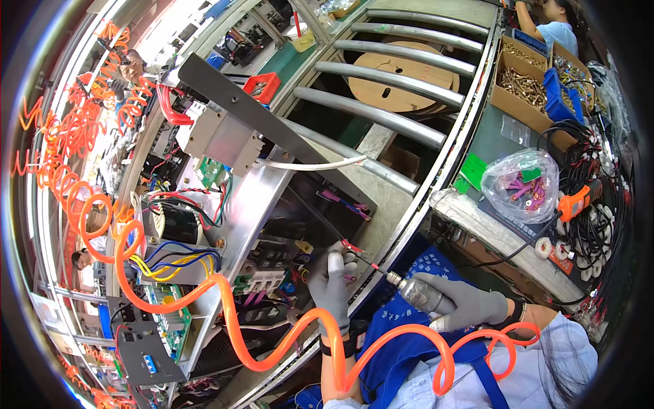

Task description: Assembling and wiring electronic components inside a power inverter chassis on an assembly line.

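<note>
My right hand (470, 303), in a grey glove, is wrapped round the grey body of a power screwdriver (421, 293). From its nose a long thin shaft (371, 263) runs up and left toward the electrical unit. Beside that shaft is my left hand (330, 279), gloved in grey with pale fingertips and partly blurred. Its fingers are curled near a small red-sleeved piece (351, 246); what they pinch is hidden. To the left stands the metal-framed electrical unit (255, 204), with coloured wires, circuit boards and a dark top bar.
An orange coiled hose (235, 327) loops across in front of both forearms. Metal rollers (381, 78) lie beyond the unit. On the right bench are a plastic bag of purple terminals (521, 185), boxes of brass-coloured parts (521, 88) and black cables (603, 235). Another person (555, 31) is at far right.
</note>
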Available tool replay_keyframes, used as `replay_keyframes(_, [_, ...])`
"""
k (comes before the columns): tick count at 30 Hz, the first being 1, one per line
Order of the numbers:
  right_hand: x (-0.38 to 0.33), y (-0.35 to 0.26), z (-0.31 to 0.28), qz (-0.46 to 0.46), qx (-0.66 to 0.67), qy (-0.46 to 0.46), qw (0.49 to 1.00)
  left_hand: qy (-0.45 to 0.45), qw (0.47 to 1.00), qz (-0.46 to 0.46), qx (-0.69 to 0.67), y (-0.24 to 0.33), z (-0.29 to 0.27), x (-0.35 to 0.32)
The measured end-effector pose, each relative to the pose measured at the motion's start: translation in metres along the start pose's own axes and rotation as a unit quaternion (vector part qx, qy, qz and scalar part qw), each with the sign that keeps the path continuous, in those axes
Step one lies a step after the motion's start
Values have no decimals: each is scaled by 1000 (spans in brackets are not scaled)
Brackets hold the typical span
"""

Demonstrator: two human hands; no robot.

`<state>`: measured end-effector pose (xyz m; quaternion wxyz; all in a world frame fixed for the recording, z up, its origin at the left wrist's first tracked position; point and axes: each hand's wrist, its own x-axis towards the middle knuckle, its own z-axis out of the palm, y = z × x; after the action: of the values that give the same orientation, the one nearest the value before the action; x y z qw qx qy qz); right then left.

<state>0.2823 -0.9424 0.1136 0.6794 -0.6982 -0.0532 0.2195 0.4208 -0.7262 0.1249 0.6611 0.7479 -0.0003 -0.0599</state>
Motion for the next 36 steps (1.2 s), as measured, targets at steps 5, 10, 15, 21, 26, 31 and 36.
replay_keyframes(5, [4,3,-1,-20,131,-24,991,11,999,14,-29,7,5,7])
replay_keyframes(10, [5,-3,0,-19,132,1,991,39,993,-8,-115,-6,16,19])
replay_keyframes(15, [3,-5,-12,43,165,3,985,17,988,-131,-82,-27,21,43])
replay_keyframes(21, [5,-13,-18,82,153,11,985,-115,991,6,-71,-50,13,54])
replay_keyframes(26, [6,-4,-18,30,118,57,991,-91,995,-41,-14,-59,20,66])
replay_keyframes(31, [5,-15,-21,84,149,32,985,-50,996,-5,-75,-57,30,66])
replay_keyframes(36, [7,-14,-15,80,124,39,988,26,999,27,5,-54,30,57])
